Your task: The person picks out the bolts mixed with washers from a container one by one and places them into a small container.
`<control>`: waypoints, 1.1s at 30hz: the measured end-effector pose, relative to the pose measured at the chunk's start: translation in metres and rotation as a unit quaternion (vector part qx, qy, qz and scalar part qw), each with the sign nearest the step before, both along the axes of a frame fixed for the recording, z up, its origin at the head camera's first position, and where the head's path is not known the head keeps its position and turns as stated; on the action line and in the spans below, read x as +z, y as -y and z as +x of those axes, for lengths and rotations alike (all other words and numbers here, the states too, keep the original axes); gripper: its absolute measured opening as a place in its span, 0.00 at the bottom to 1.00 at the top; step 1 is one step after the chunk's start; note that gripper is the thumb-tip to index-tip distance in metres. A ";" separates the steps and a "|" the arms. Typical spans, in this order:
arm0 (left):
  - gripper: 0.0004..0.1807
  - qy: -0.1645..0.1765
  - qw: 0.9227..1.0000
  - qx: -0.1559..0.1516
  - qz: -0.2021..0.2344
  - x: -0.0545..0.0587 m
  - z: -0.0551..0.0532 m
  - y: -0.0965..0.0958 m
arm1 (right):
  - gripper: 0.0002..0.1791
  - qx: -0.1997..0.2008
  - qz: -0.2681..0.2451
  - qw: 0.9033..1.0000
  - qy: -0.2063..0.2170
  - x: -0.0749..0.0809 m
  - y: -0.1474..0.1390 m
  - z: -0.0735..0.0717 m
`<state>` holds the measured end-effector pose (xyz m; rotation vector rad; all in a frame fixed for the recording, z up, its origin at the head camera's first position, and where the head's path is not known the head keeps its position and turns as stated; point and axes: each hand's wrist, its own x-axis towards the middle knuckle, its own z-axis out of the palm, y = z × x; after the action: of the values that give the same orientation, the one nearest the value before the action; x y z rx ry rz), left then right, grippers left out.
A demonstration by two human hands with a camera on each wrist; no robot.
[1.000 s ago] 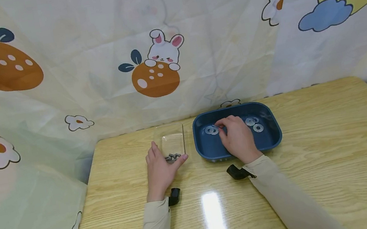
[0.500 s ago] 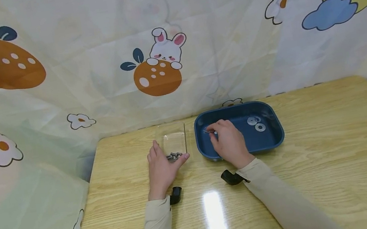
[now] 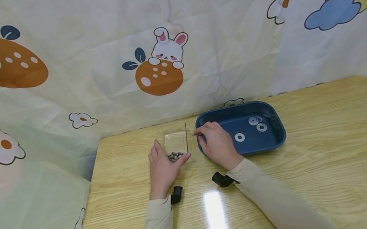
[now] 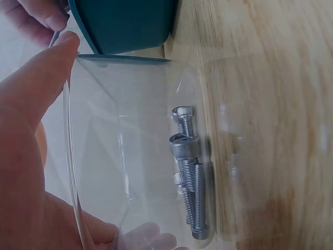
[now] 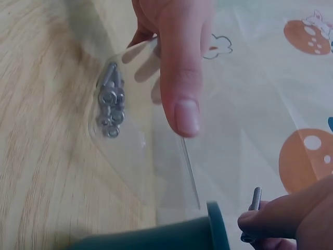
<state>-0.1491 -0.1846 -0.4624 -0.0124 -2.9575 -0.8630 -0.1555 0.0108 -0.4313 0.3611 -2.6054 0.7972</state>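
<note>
My left hand [image 3: 163, 170] grips a clear plastic box [image 4: 145, 88] at its near side, the thumb along one wall and the fingers across another. Several socket head screws [image 4: 186, 151] lie on the bottom of that box. Between thumb and fingers, my right hand [image 3: 219, 145] pinches one more socket head screw [image 5: 255, 200], threaded end up in the right wrist view. This hand is over the left rim of a dark blue tray [image 3: 254, 144], close to the box. Several flat washers [image 3: 240, 137] lie in the tray.
Box and tray stand side by side on a wood-grain table [image 3: 327, 147]. A printed cloth [image 3: 95, 64] hangs behind the table and at the sides. Black wrist mounts [image 3: 222, 179] stick out at both cuffs.
My right hand has moved left across the tray with the screw, from above the washers to the left rim. A washer it covered now shows. The left hand stays on the box.
</note>
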 end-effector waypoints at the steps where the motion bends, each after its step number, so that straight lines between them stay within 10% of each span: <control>1: 0.70 0.000 1.000 0.000 0.000 0.000 0.000 0.000 | 0.07 0.002 0.002 1.000 0.000 0.000 0.002 0.000; 33: 0.71 -0.005 1.000 0.002 -0.006 0.000 0.001 0.000 | 0.08 0.087 0.035 0.996 -0.005 0.004 0.039 -0.017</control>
<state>-0.1483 -0.1846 -0.4621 -0.0116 -2.9520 -0.8416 -0.1726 -0.0282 -0.4276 0.6174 -2.6245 0.7594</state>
